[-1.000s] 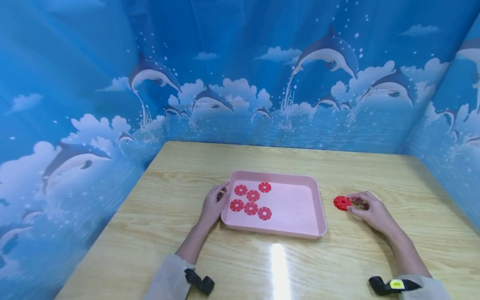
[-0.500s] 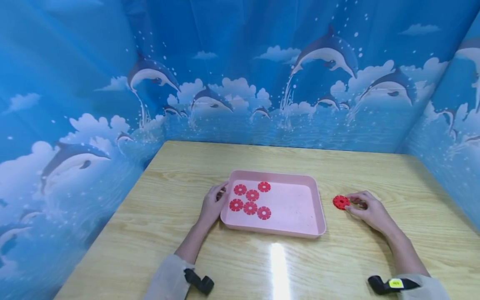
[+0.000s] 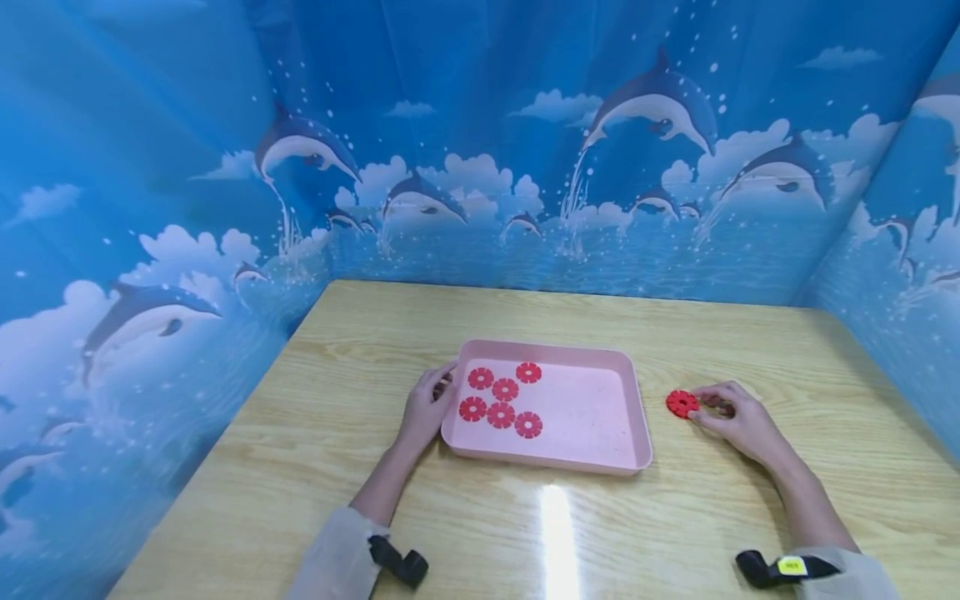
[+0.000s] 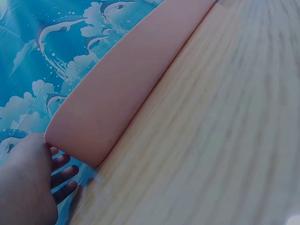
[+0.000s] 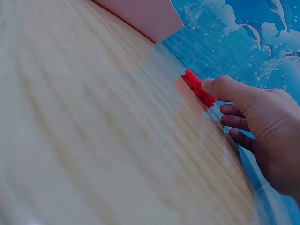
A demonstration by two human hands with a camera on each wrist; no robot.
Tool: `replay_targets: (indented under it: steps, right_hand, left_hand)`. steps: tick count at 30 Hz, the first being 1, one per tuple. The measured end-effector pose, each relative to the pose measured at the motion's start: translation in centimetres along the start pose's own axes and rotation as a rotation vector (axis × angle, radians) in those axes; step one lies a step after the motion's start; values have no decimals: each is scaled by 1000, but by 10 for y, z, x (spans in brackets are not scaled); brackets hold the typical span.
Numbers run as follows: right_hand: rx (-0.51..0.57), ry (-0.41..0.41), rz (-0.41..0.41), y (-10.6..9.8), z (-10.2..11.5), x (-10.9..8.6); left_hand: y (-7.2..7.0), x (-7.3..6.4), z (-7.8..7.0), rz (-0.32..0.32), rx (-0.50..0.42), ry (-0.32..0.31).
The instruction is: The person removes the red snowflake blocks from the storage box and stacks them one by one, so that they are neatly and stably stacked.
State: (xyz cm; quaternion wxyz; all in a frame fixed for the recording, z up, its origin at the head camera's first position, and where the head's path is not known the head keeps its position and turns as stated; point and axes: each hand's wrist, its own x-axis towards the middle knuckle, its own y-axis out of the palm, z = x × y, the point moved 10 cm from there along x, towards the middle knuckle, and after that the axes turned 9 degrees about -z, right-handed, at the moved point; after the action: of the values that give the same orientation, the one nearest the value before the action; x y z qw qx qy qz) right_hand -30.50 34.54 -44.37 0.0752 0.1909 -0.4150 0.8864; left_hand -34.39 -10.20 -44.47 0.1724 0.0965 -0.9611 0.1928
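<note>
In the head view, a pink tray (image 3: pixel 581 408) holds several red notched discs (image 3: pixel 500 415) lying flat in its left half. My left hand (image 3: pixel 429 408) touches the outside of the tray's left wall. Its fingers look loosely bent in the left wrist view, where the tray's outer wall (image 4: pixel 122 79) hides the thumb tip. To the right of the tray, my right hand (image 3: pixel 742 421) pinches the edge of a small stack of red notched discs (image 3: pixel 682 404) at the table. The right wrist view shows the stack (image 5: pixel 194 85) edge-on, with the thumb over its near side.
The tray stands on a wood-grain table (image 3: pixel 390 325). A blue dolphin-print curtain (image 3: pixel 487 150) rises behind the table and along its sides. Dark wrist devices are strapped over both sleeves.
The red discs by my right hand overlapped unevenly earlier and now line up as a neater stack, with the hand shifted slightly left. My left hand and the tray look unmoved.
</note>
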Motion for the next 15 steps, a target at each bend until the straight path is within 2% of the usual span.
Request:
replay_targets:
  steps: [15]
  right_hand:
    - [-9,28,15,1,-2,-1]
  left_hand:
    - [0,0,-2,-3,-3,19]
